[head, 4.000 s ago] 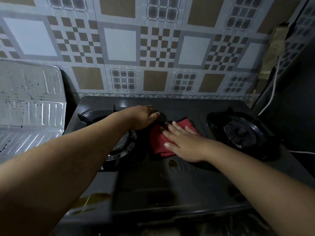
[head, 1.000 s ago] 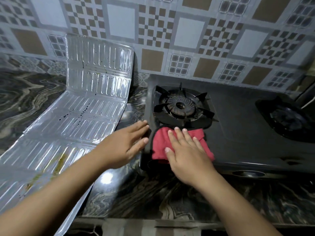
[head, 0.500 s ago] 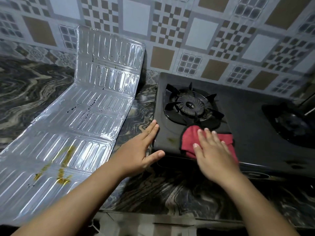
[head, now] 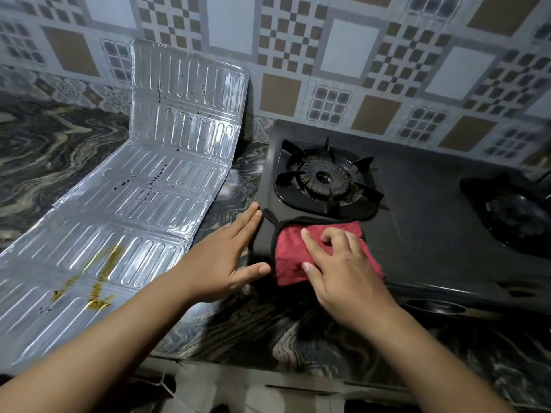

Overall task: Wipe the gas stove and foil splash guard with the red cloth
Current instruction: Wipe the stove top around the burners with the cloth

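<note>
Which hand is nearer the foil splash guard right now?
Left. The left hand lies flat at the stove's left edge, beside the silver foil splash guard; the right hand rests on the red cloth.

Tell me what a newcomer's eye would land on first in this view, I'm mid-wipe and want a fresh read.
The red cloth stands out most, lying on the front left corner of the black gas stove under the right hand, whose fingers are curling into it. Next comes the shiny foil splash guard, lying on the counter to the stove's left, with yellowish smears near its front and dark specks higher up. The left hand rests flat against the stove's left edge.
</note>
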